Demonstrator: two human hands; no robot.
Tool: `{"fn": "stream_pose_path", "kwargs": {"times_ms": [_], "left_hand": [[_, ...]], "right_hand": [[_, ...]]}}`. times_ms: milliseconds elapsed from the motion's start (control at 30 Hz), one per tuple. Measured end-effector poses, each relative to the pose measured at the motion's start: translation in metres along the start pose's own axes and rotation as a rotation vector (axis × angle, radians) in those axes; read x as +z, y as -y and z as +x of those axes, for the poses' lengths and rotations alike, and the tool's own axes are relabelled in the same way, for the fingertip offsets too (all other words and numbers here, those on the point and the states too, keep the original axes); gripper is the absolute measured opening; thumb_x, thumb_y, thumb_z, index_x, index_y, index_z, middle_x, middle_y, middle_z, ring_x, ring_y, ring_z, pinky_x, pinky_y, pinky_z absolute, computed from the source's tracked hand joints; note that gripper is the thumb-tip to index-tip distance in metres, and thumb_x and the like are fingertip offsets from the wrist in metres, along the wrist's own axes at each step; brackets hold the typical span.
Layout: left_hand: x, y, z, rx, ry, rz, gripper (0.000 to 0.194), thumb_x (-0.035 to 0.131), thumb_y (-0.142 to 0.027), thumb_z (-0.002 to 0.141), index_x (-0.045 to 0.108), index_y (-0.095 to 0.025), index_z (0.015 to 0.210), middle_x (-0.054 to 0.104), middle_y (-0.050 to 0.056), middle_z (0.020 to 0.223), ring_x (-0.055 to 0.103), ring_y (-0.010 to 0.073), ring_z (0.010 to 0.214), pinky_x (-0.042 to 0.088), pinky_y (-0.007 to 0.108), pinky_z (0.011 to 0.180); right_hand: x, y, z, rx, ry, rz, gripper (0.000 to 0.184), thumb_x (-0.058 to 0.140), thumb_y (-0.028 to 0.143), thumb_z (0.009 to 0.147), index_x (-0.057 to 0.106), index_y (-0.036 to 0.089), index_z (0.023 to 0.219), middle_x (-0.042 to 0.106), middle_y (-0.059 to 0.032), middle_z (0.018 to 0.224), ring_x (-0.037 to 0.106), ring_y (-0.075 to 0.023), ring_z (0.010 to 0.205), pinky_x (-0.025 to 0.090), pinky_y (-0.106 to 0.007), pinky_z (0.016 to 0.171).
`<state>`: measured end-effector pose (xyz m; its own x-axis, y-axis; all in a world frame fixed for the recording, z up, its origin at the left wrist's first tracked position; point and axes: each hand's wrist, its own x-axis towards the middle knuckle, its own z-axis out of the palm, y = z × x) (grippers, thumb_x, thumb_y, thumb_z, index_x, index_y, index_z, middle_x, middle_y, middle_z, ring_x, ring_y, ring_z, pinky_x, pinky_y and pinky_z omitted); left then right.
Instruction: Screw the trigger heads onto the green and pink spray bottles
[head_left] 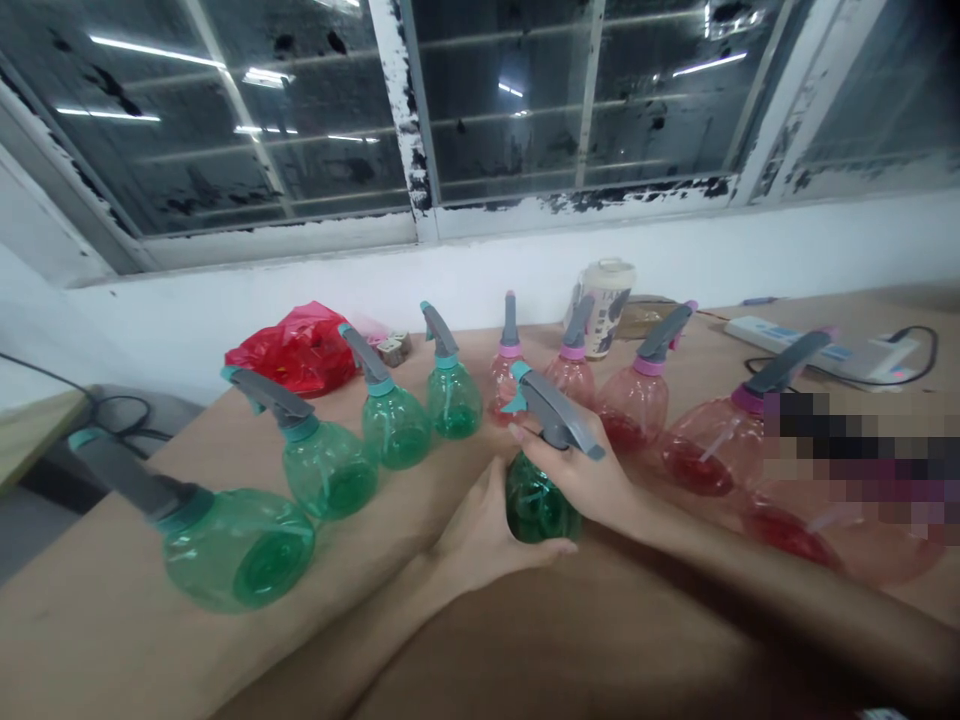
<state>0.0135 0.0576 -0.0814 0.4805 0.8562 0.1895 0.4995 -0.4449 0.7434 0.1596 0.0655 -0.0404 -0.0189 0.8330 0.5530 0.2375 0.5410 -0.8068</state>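
In the middle of the table, a green see-through spray bottle (541,505) with a grey and teal spray head (559,405) is between my two hands. My left hand (480,535) curves round the lower part of its body, thumb stretched along the near side. Higher up, my right hand (581,475) wraps the bottle's neck just under the spray head. Its fingertips are partly hidden behind the head. Close beyond my hands are a pink spray bottle (510,370) and a green spray bottle (453,395).
Several green spray bottles (330,470) stand in a slanting row on the left, several pink ones (630,400) on the right. Behind them are a red plastic bag (300,350), a patterned cup (606,310) and a white power strip (817,345). A wall with windows closes the back.
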Motion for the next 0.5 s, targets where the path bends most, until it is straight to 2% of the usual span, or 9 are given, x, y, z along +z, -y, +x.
{"fn": "stream_pose_path", "kwargs": {"times_ms": [100, 267, 400, 500], "left_hand": [[-0.0006, -0.0007, 0.0004, -0.007, 0.01, 0.013, 0.094, 0.077, -0.049, 0.057, 0.031, -0.019, 0.134, 0.053, 0.015, 0.125, 0.052, 0.0374, 0.116, 0.042, 0.056, 0.095], [-0.0002, -0.0002, 0.0002, 0.011, 0.003, 0.019, 0.094, 0.076, -0.049, 0.059, 0.03, -0.019, 0.134, 0.052, 0.015, 0.127, 0.049, 0.0363, 0.119, 0.041, 0.054, 0.097], [-0.0003, -0.0009, 0.0002, -0.021, 0.01, 0.007, 0.091, 0.077, -0.048, 0.058, 0.033, -0.02, 0.132, 0.054, 0.014, 0.122, 0.052, 0.0369, 0.116, 0.04, 0.056, 0.097], [-0.0007, -0.0009, 0.0004, 0.01, 0.007, -0.006, 0.093, 0.077, -0.047, 0.059, 0.03, -0.021, 0.135, 0.051, 0.015, 0.127, 0.048, 0.0373, 0.12, 0.038, 0.058, 0.099]], "right_hand": [[0.0002, 0.0008, 0.0001, 0.017, 0.01, -0.015, 0.005, 0.056, 0.018, 0.075, 0.054, 0.021, 0.078, 0.057, 0.003, 0.069, 0.052, -0.0126, 0.062, 0.046, -0.028, 0.062], [-0.0002, 0.0025, 0.0006, 0.03, 0.015, -0.023, 0.006, 0.055, 0.018, 0.075, 0.05, 0.021, 0.072, 0.048, 0.0048, 0.062, 0.046, -0.011, 0.057, 0.042, -0.027, 0.056], [-0.0009, 0.0012, 0.0009, 0.037, 0.033, -0.014, 0.005, 0.055, 0.016, 0.074, 0.055, 0.02, 0.077, 0.051, 0.0044, 0.064, 0.047, -0.011, 0.057, 0.043, -0.026, 0.056], [-0.0012, 0.0, 0.0026, 0.03, 0.05, 0.015, 0.013, 0.056, 0.017, 0.075, 0.059, 0.02, 0.087, 0.057, 0.0031, 0.069, 0.054, -0.0126, 0.062, 0.048, -0.029, 0.063]]}}
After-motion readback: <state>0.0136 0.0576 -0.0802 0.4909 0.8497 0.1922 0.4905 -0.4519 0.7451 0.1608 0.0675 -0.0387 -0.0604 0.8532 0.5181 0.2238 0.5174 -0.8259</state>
